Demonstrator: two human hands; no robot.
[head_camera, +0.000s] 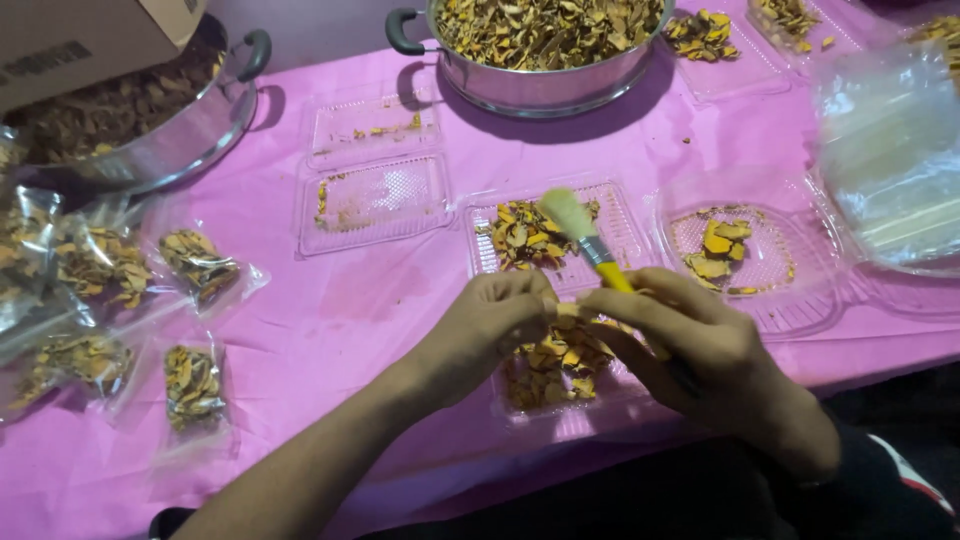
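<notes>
Gripping a yellow-handled brush (590, 243), the right hand (690, 345) angles its bristles up and away, while the left hand (500, 320) pinches a dried slice (566, 312) right between both hands, over the clear tray (560, 395).

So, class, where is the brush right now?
In the head view, the brush is centre-right, held in the right hand, bristles up over the open clear tray.
</notes>
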